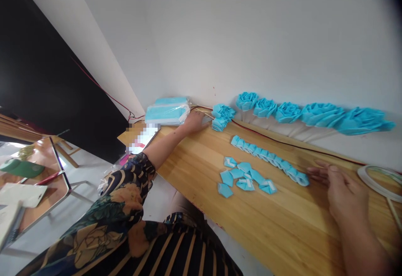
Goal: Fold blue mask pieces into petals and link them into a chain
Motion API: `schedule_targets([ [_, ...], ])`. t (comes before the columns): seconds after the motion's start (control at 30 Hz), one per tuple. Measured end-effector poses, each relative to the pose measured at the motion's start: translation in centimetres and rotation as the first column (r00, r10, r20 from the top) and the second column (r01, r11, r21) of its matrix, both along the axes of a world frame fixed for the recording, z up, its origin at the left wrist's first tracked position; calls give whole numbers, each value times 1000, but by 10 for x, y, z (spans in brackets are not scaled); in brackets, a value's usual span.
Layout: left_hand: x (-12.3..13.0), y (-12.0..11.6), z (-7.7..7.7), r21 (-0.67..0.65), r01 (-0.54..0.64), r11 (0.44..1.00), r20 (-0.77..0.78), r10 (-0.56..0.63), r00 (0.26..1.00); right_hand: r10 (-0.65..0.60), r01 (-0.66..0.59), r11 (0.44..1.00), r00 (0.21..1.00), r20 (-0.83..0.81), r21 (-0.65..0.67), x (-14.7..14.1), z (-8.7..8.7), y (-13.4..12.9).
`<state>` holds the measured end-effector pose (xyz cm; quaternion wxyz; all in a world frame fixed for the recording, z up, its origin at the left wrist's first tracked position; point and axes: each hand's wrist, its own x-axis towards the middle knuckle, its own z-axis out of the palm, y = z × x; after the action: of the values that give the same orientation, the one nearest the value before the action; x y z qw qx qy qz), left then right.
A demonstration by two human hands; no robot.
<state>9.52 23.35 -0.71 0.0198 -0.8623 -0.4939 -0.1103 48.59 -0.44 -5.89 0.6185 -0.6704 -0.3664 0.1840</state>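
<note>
Left hand (pixel 196 122) near tabletop's (pixel 194 163) wall-side edge, finger closure can't be told, beside 2 blue flowers (pixel 223 112), likely light, soft, crushable, best gripped by thin sticks (pixel 204 112); right hand (pixel 341 184), fingers loosely apart, near folded blue row (pixel 270 158).

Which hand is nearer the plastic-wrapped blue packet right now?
Left. The left hand is right beside the packet; the right hand is well away, by the right end of the row of folded blue pieces.
</note>
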Motion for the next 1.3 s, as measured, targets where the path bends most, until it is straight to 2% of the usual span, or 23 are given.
schedule_targets([
  [0.17,-1,10,0,-28,-15,1000,-19,14,1000,-11,11,999,1000,3,-33,-2,1,-1],
  [0.43,0,13,11,-36,3,999,-16,-3,1000,-4,4,998,1000,-2,-56,-9,10,-4],
  [0.77,1,18,13,-67,28,997,-24,-30,999,-1,2,999,1000,19,-41,-1,-1,-3],
  [0.93,2,21,16,-82,54,995,-23,-56,998,-11,11,999,1000,16,-44,-3,0,-3],
  [1.3,3,12,22,-116,21,993,-56,-28,998,-10,11,999,1000,23,-35,-9,8,-4],
])
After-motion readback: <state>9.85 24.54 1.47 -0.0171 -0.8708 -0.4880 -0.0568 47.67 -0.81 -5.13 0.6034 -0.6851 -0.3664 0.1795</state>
